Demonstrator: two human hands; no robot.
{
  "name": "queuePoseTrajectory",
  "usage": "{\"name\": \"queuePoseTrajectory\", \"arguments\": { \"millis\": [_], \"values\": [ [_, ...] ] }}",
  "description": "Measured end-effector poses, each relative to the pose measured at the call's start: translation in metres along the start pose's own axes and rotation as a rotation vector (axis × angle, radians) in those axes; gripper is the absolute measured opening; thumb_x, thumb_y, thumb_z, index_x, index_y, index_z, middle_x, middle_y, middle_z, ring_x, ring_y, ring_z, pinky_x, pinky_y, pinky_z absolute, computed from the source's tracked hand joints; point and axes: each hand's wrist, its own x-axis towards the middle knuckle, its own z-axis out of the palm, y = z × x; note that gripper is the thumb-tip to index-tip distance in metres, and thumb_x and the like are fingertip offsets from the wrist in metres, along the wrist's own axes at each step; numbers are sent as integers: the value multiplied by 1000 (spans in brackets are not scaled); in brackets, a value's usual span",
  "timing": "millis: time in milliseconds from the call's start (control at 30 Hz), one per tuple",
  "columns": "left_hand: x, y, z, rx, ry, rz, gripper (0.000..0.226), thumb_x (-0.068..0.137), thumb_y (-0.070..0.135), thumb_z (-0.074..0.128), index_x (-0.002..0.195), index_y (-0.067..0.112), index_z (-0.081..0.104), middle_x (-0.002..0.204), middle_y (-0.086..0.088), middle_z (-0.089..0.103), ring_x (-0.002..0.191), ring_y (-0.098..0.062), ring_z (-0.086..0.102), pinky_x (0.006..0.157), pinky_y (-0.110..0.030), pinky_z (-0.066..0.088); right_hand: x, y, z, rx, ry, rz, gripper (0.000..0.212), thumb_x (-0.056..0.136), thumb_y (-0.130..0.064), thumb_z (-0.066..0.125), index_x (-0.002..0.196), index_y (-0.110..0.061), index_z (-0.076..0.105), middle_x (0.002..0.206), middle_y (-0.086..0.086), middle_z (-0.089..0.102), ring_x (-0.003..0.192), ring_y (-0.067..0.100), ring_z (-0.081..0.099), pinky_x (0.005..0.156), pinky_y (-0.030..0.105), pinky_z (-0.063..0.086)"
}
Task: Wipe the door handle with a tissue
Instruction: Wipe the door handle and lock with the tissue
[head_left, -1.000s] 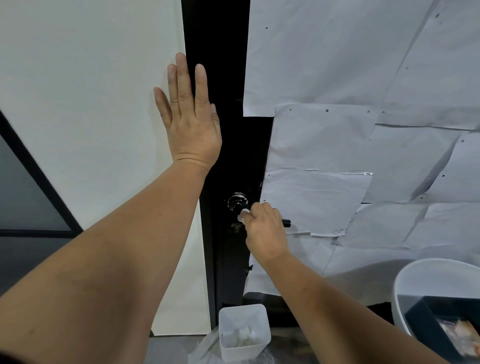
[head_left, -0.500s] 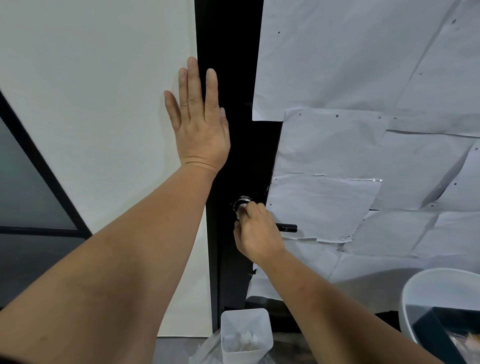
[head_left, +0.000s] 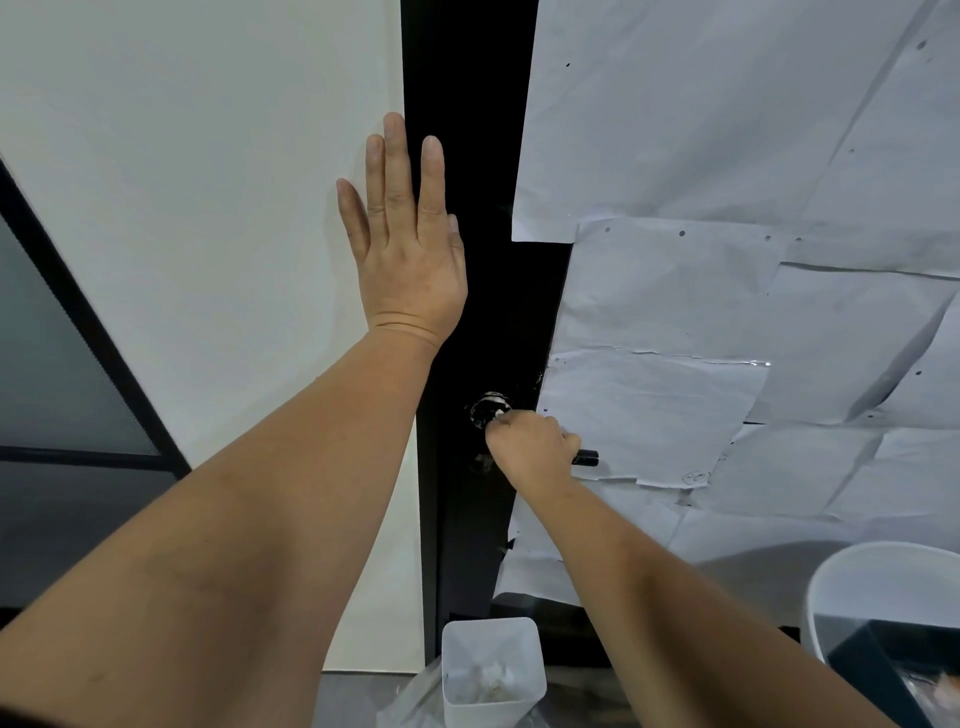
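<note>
A black lever door handle (head_left: 586, 458) sticks out to the right from a shiny round base (head_left: 487, 406) on the black door (head_left: 467, 156). My right hand (head_left: 530, 447) is curled over the lever and pinches a small white tissue (head_left: 498, 414) against the round base. Most of the lever is hidden under that hand; only its black tip shows. My left hand (head_left: 405, 244) lies flat with straight fingers, pressed across the door's left edge and the white wall, above the handle.
White paper sheets (head_left: 727, 260) cover the door's right side. A small white plastic bin (head_left: 491, 670) holding crumpled tissues stands on the floor below the handle. A larger white bin (head_left: 883, 603) with a dark box inside is at the lower right. A dark glass panel (head_left: 52, 364) is at far left.
My right hand has slid the tissue along the handle, from the lever towards the round base. The view shifted slightly. The left hand stays flat on the door edge.
</note>
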Motion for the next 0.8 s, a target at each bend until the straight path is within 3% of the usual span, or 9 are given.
{"name": "queuePoseTrajectory", "arguments": {
  "millis": [67,200,300,467,567,667,800],
  "values": [
    [0,0,0,-4,-3,-3,51,99,14,38,147,2,29,153,-25,26,143,-37,22,115,-56,10,-1,1,1,-103,72,-77,23,80,-21,42,60,-20,53,61,-5,46,82,20,42,75,36,25],
    [0,0,-1,6,-21,-4,51,100,16,36,149,4,27,154,-24,24,144,-37,20,116,-56,9,-11,9,13,-468,336,-418,20,79,-30,50,71,-17,63,72,-2,54,76,23,47,67,35,25],
    [0,0,-1,5,-24,-6,51,100,16,35,149,4,26,154,-24,24,145,-37,19,116,-55,8,-10,5,13,-570,348,-587,20,80,-30,55,76,-16,68,88,1,59,85,25,47,70,39,30],
    [0,1,-1,2,-20,-4,51,100,16,37,148,3,28,154,-24,25,144,-37,20,116,-55,8,-11,5,22,-724,246,-708,22,81,-28,57,67,-20,72,94,0,58,96,26,45,77,40,26],
    [0,0,-1,4,-19,0,51,99,16,37,148,3,28,154,-24,25,144,-36,20,116,-55,8,-16,7,22,-602,322,-665,27,86,-31,50,75,-17,71,95,-1,59,94,24,46,77,38,28],
    [0,0,-1,7,-11,1,51,99,16,37,148,3,29,153,-25,26,144,-37,21,116,-55,8,-18,6,18,-484,358,-486,34,87,-39,41,88,-14,65,89,4,60,87,24,47,75,39,33],
    [0,1,-1,4,-5,-1,50,99,16,37,147,3,30,153,-25,26,143,-38,22,115,-56,10,-15,3,15,-307,291,-277,27,84,-33,42,77,-15,61,70,1,53,77,23,45,69,35,25]
  ]
}}
